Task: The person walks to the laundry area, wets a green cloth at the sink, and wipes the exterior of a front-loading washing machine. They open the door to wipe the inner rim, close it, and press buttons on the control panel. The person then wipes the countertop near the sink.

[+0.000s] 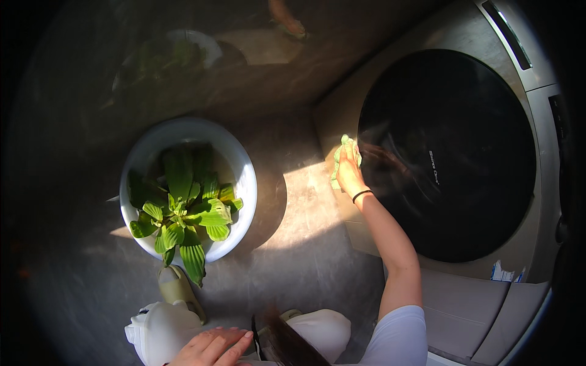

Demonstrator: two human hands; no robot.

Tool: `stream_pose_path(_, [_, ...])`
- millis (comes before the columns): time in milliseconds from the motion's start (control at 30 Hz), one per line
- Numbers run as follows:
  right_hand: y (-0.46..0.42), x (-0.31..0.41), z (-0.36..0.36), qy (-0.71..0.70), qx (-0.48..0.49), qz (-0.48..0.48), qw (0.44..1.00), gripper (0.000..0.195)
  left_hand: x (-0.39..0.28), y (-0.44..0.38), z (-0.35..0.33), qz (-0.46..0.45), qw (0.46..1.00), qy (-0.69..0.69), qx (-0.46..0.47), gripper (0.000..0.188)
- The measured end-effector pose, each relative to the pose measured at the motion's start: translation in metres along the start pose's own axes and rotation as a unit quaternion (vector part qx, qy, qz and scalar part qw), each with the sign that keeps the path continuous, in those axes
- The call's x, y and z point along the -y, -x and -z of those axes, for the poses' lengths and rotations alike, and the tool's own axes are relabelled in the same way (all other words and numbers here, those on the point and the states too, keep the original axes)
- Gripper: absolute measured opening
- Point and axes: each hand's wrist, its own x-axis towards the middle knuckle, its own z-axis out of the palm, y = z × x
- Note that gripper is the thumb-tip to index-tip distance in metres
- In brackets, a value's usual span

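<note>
My right hand presses a light green cloth to the lower front panel of a front-loading washing machine. The cloth bunches around the fingers, just left of the machine's round black door. At the bottom of the view, my left hand rests near my bent knee with its fingers slightly spread and nothing visible in it. Its palm is hidden.
A white round basin holding green leafy plants stands on the grey floor. Below it is an olive slipper on my foot. A grey panelled surface lies at lower right. The shiny dark wall reflects the basin.
</note>
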Motion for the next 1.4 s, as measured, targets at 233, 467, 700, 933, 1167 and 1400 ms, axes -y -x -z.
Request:
stream_pose_path(233, [0.073,0.045,0.221,-0.113,-0.277,0.044,0.953,0.052,0.029,-0.034,0.005,-0.103,0.993,0.030,0.041,0.050])
stream_pose_path(467, [0.028,0.013,0.345,0.342,-0.477,0.024,0.809,0.048,0.042,-0.045,-0.007,-0.146,0.984,0.083,0.062,0.050])
stream_pose_path(700, [-0.092,0.028,0.278,0.463,-0.427,0.008,0.777,0.049,0.041,-0.046,-0.009,-0.103,0.988,0.113,0.022,0.048])
stream_pose_path(933, [-0.149,0.023,0.257,0.469,-0.257,0.137,0.834,0.029,0.051,-0.053,-0.025,0.003,0.999,0.034,0.022,0.046])
stream_pose_path(1167, [-0.138,0.032,0.388,0.496,-0.282,0.011,0.821,0.050,0.087,-0.077,-0.041,-0.006,0.997,-0.010,-0.073,0.043])
stream_pose_path(1400, [-0.117,0.023,0.393,0.474,-0.339,0.040,0.812,0.040,0.072,-0.112,-0.069,-0.067,0.997,-0.035,-0.023,0.033])
